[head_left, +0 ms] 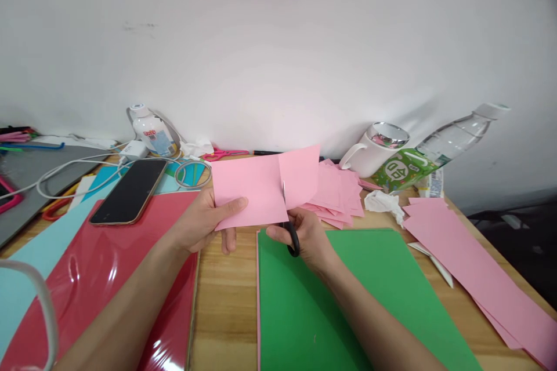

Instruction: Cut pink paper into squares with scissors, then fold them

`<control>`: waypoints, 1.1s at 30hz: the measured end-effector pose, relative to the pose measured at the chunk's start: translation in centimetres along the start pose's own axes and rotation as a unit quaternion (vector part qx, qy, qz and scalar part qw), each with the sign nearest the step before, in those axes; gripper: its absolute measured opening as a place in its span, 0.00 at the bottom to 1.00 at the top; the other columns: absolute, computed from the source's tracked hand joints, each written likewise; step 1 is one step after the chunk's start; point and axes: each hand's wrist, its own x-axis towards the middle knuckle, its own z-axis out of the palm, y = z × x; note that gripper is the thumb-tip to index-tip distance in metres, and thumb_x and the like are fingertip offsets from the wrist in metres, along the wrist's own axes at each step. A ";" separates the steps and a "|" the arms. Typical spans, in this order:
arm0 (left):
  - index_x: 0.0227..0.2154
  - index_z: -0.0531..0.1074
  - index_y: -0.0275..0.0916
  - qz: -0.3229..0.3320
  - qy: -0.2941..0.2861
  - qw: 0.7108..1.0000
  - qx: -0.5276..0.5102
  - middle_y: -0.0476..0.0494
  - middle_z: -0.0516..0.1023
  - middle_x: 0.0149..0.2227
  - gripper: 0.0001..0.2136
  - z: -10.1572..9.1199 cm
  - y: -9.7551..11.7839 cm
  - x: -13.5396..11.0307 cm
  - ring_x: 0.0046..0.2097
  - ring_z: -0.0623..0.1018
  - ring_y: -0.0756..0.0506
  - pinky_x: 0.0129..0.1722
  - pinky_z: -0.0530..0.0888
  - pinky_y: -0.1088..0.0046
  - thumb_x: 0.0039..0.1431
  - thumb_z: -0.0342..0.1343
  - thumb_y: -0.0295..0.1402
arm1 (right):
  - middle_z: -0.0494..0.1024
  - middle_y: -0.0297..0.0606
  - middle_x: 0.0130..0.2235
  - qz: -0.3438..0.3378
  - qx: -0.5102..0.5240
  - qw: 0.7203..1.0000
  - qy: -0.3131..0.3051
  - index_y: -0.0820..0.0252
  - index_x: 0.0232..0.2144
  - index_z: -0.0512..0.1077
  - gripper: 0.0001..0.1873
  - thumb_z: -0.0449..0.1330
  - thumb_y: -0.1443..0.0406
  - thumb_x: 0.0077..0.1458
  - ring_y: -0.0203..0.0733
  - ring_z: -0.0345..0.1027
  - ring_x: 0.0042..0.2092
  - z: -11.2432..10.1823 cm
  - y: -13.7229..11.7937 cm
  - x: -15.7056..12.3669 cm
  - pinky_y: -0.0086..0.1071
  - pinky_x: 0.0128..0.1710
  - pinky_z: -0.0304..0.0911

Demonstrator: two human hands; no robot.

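The left hand [206, 220] pinches the pink paper [250, 188]; the right hand [307, 237] is closed on black-handled scissors [295, 242]. If the paper bends, the cut may become crooked.

Paper pieces [337, 192] lie left of mug [376, 153], perhaps touching.

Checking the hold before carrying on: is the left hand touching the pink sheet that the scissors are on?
Touching. The head view shows the left hand gripping the pink sheet by its left end, the thumb lying across its near face.
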 end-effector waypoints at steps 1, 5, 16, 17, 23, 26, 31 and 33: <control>0.37 0.66 0.34 0.000 0.001 1.000 -0.001 0.52 0.74 0.14 0.12 0.0 0.0 0.0 0.10 0.68 0.52 0.06 0.60 0.83 0.53 0.58 0.35 | 0.67 0.31 0.20 0.000 0.002 1.000 0.002 0.62 0.25 0.70 0.23 0.70 0.54 0.27 0.32 0.56 0.23 0.0 0.0 0.0 0.27 0.20 0.50; 0.39 0.65 0.34 0.003 0.005 1.000 -0.003 0.52 0.74 0.15 0.14 0.0 0.0 0.0 0.09 0.68 0.52 0.07 0.61 0.83 0.52 0.59 0.34 | 0.64 0.29 0.19 0.002 0.017 1.000 0.000 0.63 0.22 0.69 0.21 0.71 0.57 0.27 0.30 0.52 0.22 0.1 0.0 0.0 0.26 0.21 0.51; 0.42 0.61 0.36 0.008 0.003 1.000 -0.007 0.55 0.74 0.15 0.17 -0.2 -0.1 0.0 0.10 0.69 0.52 0.06 0.60 0.83 0.52 0.59 0.34 | 0.64 0.29 0.19 0.006 0.005 1.000 0.009 0.63 0.21 0.69 0.22 0.71 0.56 0.26 0.30 0.51 0.21 0.0 -0.2 0.0 0.26 0.19 0.52; 0.43 0.61 0.37 0.008 0.003 1.000 -0.006 0.55 0.74 0.15 0.17 -0.3 -0.2 0.0 0.10 0.69 0.51 0.06 0.60 0.83 0.52 0.59 0.34 | 0.63 0.29 0.19 0.008 0.003 1.000 0.010 0.63 0.21 0.69 0.21 0.71 0.56 0.26 0.30 0.51 0.21 0.1 -0.2 0.0 0.26 0.19 0.51; 0.44 0.60 0.37 0.003 0.005 1.000 -0.006 0.54 0.75 0.17 0.18 -0.3 -0.1 0.1 0.10 0.69 0.52 0.06 0.61 0.82 0.53 0.58 0.33 | 0.62 0.27 0.17 0.014 0.004 1.000 0.008 0.62 0.18 0.67 0.20 0.71 0.58 0.26 0.29 0.50 0.20 0.1 -0.3 0.0 0.26 0.20 0.50; 0.45 0.59 0.37 0.004 0.008 1.000 -0.008 0.55 0.75 0.16 0.19 -0.3 0.0 0.0 0.10 0.69 0.51 0.06 0.61 0.82 0.53 0.59 0.34 | 0.62 0.27 0.16 0.018 0.004 1.000 0.010 0.61 0.16 0.65 0.20 0.71 0.58 0.26 0.28 0.50 0.19 0.1 -0.4 0.0 0.26 0.19 0.49; 0.44 0.61 0.36 0.004 0.002 1.000 -0.011 0.55 0.75 0.16 0.18 -0.2 0.0 -0.1 0.09 0.69 0.51 0.06 0.61 0.82 0.53 0.58 0.34 | 0.63 0.27 0.15 0.030 -0.002 0.999 0.018 0.61 0.16 0.64 0.20 0.71 0.59 0.26 0.29 0.52 0.19 0.2 -0.5 0.0 0.25 0.18 0.49; 0.43 0.62 0.36 0.005 -0.001 1.000 -0.013 0.54 0.75 0.16 0.16 -0.2 0.1 -0.1 0.10 0.69 0.51 0.06 0.61 0.82 0.53 0.58 0.33 | 0.63 0.27 0.15 0.034 -0.006 0.999 0.021 0.61 0.16 0.64 0.20 0.71 0.59 0.26 0.29 0.52 0.18 0.2 -0.6 -0.1 0.25 0.18 0.49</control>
